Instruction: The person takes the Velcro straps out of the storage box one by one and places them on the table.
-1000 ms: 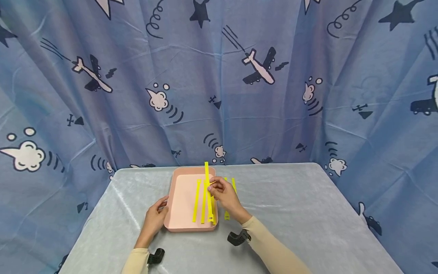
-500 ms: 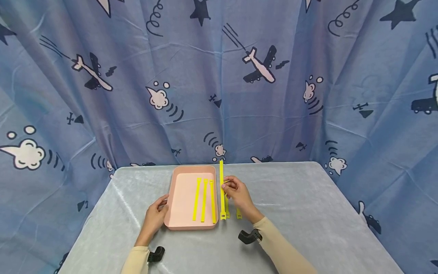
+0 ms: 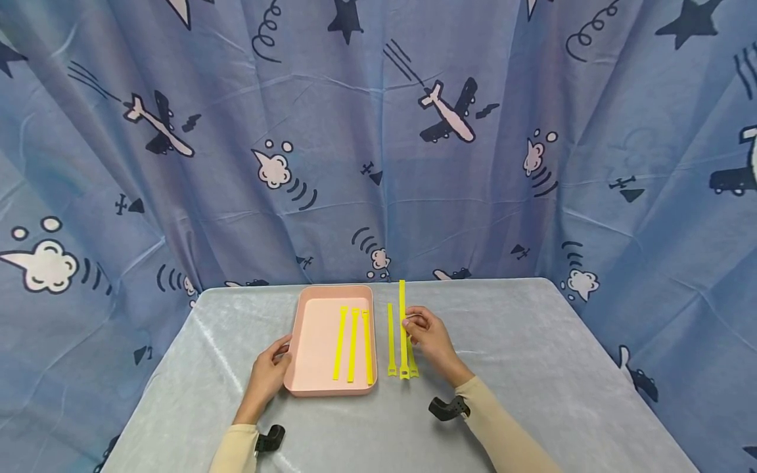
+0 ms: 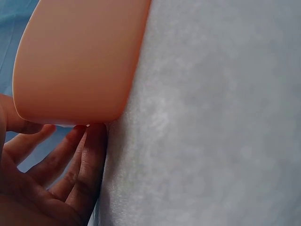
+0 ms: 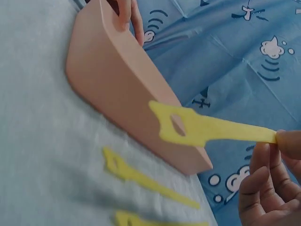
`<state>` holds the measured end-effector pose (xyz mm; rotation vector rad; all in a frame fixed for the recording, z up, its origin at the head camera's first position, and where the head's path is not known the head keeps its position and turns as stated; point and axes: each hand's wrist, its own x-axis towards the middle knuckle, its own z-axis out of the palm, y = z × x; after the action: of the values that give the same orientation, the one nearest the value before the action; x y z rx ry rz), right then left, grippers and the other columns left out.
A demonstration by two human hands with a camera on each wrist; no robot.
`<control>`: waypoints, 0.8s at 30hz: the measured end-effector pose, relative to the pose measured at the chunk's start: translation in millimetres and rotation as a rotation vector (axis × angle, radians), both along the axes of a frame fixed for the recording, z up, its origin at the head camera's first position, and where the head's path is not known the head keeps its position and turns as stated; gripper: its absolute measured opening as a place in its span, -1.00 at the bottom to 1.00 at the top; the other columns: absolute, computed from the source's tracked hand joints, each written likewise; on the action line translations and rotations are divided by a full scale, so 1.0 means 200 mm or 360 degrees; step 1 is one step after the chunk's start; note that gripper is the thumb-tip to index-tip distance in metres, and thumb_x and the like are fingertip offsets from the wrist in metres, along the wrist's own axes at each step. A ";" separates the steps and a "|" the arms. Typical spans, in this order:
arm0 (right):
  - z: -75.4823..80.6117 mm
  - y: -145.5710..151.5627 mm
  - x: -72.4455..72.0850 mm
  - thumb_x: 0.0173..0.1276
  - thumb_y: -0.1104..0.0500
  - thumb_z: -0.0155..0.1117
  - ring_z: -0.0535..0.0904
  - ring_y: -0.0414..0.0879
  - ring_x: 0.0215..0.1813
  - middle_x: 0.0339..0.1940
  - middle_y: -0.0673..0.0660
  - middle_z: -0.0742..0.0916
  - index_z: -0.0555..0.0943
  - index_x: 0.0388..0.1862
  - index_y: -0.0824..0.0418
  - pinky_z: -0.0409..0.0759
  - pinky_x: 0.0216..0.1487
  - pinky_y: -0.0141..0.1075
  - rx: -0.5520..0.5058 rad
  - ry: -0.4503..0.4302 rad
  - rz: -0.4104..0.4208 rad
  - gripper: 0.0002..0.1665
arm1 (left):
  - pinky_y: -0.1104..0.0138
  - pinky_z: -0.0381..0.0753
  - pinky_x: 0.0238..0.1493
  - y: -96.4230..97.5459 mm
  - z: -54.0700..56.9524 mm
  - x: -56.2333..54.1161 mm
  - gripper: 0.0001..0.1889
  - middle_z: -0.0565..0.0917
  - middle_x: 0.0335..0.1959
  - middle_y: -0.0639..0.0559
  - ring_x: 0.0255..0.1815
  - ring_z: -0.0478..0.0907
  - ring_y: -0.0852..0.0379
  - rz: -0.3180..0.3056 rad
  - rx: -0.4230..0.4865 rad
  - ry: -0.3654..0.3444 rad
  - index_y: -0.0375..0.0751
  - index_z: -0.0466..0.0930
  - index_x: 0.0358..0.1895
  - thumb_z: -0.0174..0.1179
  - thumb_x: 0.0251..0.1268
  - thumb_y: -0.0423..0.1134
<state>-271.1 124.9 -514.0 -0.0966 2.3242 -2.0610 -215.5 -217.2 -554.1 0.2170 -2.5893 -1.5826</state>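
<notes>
My left hand (image 3: pixel 271 373) holds the left side of the shallow pink tray (image 3: pixel 307 393). In the left wrist view its fingers (image 4: pixel 91 160) lie against the tray wall, and the thumb is near the rim. Three yellow cable straps (image 3: pixel 353 345) lie side by side in the tray. To the right of the tray my right hand (image 3: pixel 434 338) pinches another yellow cable strap (image 5: pixel 221 128) between thumb and fingers, its slotted head pointing toward me. Below it, two more straps lie on the table, one left strap (image 3: pixel 391 338) and one right strap (image 3: pixel 413 366) partly hidden behind the held one.
A pale grey cloth covers the table (image 3: pixel 520 355). Behind it hangs a blue curtain (image 3: pixel 331 217) printed with planes and stars. Black wrist devices sit on both forearms, one left device (image 3: pixel 271 440) and one right device (image 3: pixel 447 408).
My right hand has moved right with the strap, from above the tray to above the table straps. The three straps in the tray are now uncovered. The left hand has stayed at the tray.
</notes>
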 end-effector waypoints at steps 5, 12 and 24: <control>-0.03 0.06 0.00 0.43 0.27 0.20 0.53 -0.09 -0.31 -0.28 0.14 0.68 0.50 0.12 0.27 0.48 -0.31 -0.27 0.0022 -0.0057 -0.0018 -0.69 | 0.03 0.58 0.14 0.00 0.00 0.00 -0.53 0.57 0.23 -0.25 0.20 0.56 -0.18 -0.0001 0.0008 0.0001 -0.10 0.41 0.40 0.03 0.46 -0.28; -0.07 0.12 -0.02 0.43 0.26 0.20 0.53 -0.09 -0.30 -0.29 0.10 0.68 0.51 0.11 0.24 0.48 -0.33 -0.30 0.0095 -0.0090 -0.0059 -0.70 | 0.02 0.57 0.15 0.00 -0.01 0.00 -0.53 0.57 0.24 -0.25 0.21 0.56 -0.18 0.0002 0.0012 0.0008 -0.09 0.40 0.41 0.02 0.47 -0.27; -0.10 0.24 -0.07 0.44 0.26 0.19 0.54 -0.06 -0.25 -0.28 0.04 0.70 0.52 0.13 0.26 0.47 -0.37 -0.32 0.0236 -0.0141 -0.0076 -0.70 | 0.06 0.58 0.13 0.00 -0.01 -0.01 -0.54 0.59 0.22 -0.23 0.18 0.58 -0.14 0.0035 0.0013 -0.0001 -0.09 0.42 0.39 0.04 0.45 -0.28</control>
<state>-285.8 172.6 -533.3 0.0535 2.4375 -1.8633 -217.0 -217.0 -555.2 0.2458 -2.5723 -1.5866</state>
